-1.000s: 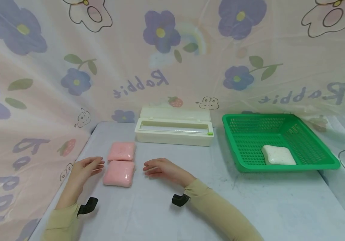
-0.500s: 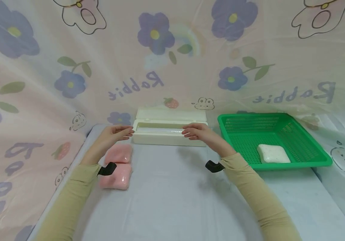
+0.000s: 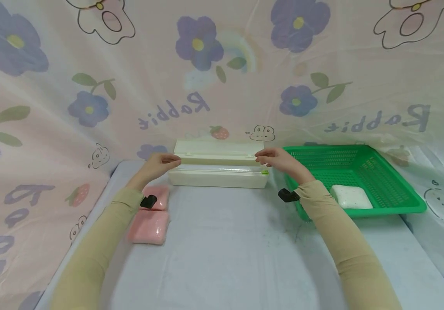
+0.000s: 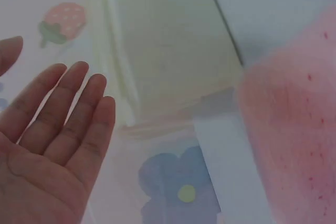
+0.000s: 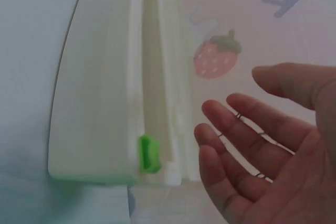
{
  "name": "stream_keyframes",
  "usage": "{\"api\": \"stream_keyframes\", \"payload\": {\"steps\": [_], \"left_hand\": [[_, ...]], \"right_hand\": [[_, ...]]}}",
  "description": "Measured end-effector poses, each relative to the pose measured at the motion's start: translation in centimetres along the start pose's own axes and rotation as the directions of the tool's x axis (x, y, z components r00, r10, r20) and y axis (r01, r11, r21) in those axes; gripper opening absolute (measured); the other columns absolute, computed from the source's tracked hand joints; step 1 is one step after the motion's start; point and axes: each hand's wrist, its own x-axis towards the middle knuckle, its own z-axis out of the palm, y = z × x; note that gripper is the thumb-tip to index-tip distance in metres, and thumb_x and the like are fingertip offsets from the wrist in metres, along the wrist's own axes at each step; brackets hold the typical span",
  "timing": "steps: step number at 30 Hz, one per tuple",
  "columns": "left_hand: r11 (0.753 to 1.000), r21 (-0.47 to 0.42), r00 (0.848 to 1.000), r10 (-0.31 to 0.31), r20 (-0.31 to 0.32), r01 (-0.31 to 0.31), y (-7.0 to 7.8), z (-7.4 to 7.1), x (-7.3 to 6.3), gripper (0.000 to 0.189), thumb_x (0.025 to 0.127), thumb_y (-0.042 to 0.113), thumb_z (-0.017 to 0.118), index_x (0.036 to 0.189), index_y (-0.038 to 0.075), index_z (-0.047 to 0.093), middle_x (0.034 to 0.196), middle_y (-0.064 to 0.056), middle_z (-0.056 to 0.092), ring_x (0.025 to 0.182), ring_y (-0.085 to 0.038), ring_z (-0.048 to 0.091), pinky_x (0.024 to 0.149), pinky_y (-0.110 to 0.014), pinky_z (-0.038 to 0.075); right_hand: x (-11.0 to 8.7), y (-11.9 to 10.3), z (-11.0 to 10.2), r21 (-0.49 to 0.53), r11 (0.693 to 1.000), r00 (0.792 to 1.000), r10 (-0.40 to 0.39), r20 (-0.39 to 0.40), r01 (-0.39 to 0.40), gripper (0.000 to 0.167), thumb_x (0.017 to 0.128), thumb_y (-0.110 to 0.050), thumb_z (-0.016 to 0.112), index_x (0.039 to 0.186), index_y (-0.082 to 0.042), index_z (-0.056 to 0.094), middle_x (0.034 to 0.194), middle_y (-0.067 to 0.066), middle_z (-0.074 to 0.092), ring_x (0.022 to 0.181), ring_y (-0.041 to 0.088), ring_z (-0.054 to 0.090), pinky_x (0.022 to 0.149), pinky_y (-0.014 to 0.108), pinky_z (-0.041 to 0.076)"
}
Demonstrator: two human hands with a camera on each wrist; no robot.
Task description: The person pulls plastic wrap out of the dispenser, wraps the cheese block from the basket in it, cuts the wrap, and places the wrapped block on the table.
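A cream cling film box [image 3: 218, 178] stands at the back of the table, its lid [image 3: 218, 147] raised behind it. Film shows in the long slot along the top, and a green slide cutter [image 5: 150, 154] sits at the right end. My left hand [image 3: 157, 167] is by the box's left end, fingertips close to a cream strip [image 3: 218, 160] behind the slot. At the other end of that strip is my right hand [image 3: 281, 161]. In both wrist views the thumb stands apart from the fingers, with nothing gripped between them.
Two pink wrapped blocks [image 3: 149, 227] lie at left, the farther one partly behind the left wrist. On the right, a green plastic basket [image 3: 396, 176] holds a white block [image 3: 351, 197]. A printed curtain [image 3: 214, 99] hangs right behind the table.
Both hands have moved forward from beside the pink blocks to the ends of the cling film box. The right hand also went right. A cream strip now covers the slot's far part.
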Motion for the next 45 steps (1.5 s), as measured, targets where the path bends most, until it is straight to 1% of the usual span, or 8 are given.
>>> {"api": "stream_keyframes", "payload": {"steps": [5,9,12,15,20,26,38,45], "left_hand": [[0.998,0.053,0.998,0.038,0.041,-0.04,-0.5,0.5,1.3,0.041,0.099,0.028,0.054,0.127,-0.002,0.057,0.124,-0.019,0.058,0.119,-0.036,0.051,0.1,-0.05,0.041],[0.993,0.068,0.995,0.091,0.045,-0.094,-0.9,0.8,2.1,0.038,0.1,0.023,0.053,0.124,-0.005,0.058,0.121,-0.02,0.06,0.116,-0.036,0.053,0.099,-0.049,0.043],[0.987,0.095,0.99,0.128,0.055,-0.133,-1.1,0.9,2.7,0.032,0.099,0.016,0.056,0.121,-0.006,0.061,0.117,-0.02,0.063,0.111,-0.036,0.057,0.096,-0.047,0.046],[0.981,0.125,0.988,0.137,0.074,-0.146,-1.2,1.0,3.1,0.029,0.095,0.011,0.06,0.118,-0.006,0.063,0.114,-0.019,0.065,0.108,-0.034,0.059,0.094,-0.043,0.048],[0.985,0.129,0.991,0.101,0.091,-0.112,-1.1,1.4,3.3,0.028,0.091,0.005,0.065,0.115,-0.008,0.064,0.109,-0.018,0.067,0.103,-0.033,0.061,0.091,-0.042,0.05],[0.985,0.155,0.995,0.067,0.077,-0.078,-1.1,1.7,3.3,0.022,0.089,0.002,0.067,0.109,-0.007,0.067,0.104,-0.016,0.068,0.099,-0.031,0.063,0.086,-0.039,0.052],[0.981,0.175,0.996,0.09,0.001,-0.089,-2.0,1.8,3.9,0.014,0.092,0.003,0.063,0.101,-0.005,0.069,0.093,-0.013,0.068,0.087,-0.026,0.063,0.076,-0.036,0.054],[0.982,0.162,0.993,0.105,-0.053,-0.095,-2.0,1.7,4.0,0.014,0.094,0.004,0.06,0.102,-0.005,0.067,0.094,-0.016,0.067,0.086,-0.028,0.063,0.074,-0.037,0.054]], "right_hand": [[1.4,1.3,-0.1,-0.14,0.988,0.998,-0.06,0.033,0.064,0.039,0.097,-0.019,0.059,0.13,0.001,0.055,0.123,0.017,0.06,0.114,0.034,0.054,0.095,0.05,0.045],[2.2,1.7,0.2,-0.221,0.967,0.991,-0.111,0.075,0.125,0.038,0.093,-0.014,0.064,0.126,0.004,0.058,0.118,0.017,0.063,0.107,0.031,0.058,0.089,0.046,0.05],[2.5,1.8,0.6,-0.27,0.954,0.99,-0.112,0.087,0.131,0.036,0.091,-0.012,0.066,0.123,0.004,0.061,0.112,0.015,0.065,0.102,0.029,0.061,0.084,0.042,0.052],[2.7,1.8,0.9,-0.317,0.942,0.992,-0.087,0.088,0.11,0.033,0.09,-0.012,0.068,0.119,0.004,0.064,0.106,0.012,0.067,0.096,0.026,0.06,0.081,0.038,0.052],[2.8,1.6,1.3,-0.352,0.934,0.996,-0.037,0.08,0.063,0.025,0.09,-0.012,0.068,0.112,0.001,0.068,0.101,0.008,0.068,0.092,0.022,0.059,0.081,0.038,0.051],[3.2,1.8,1.4,-0.379,0.924,0.997,-0.032,0.069,0.056,0.016,0.091,-0.015,0.067,0.101,-0.004,0.073,0.094,0.004,0.07,0.085,0.019,0.059,0.075,0.036,0.051],[4.2,2.0,1.8,-0.426,0.902,0.997,-0.06,0.048,0.075,0.014,0.094,-0.014,0.062,0.093,-0.002,0.07,0.083,0.004,0.064,0.074,0.019,0.051,0.064,0.031,0.045],[4.7,2.0,2.2,-0.419,0.907,0.998,-0.053,-0.015,0.042,0.014,0.098,-0.012,0.055,0.1,-0.001,0.063,0.092,0.008,0.064,0.083,0.021,0.057,0.073,0.034,0.049]]}}
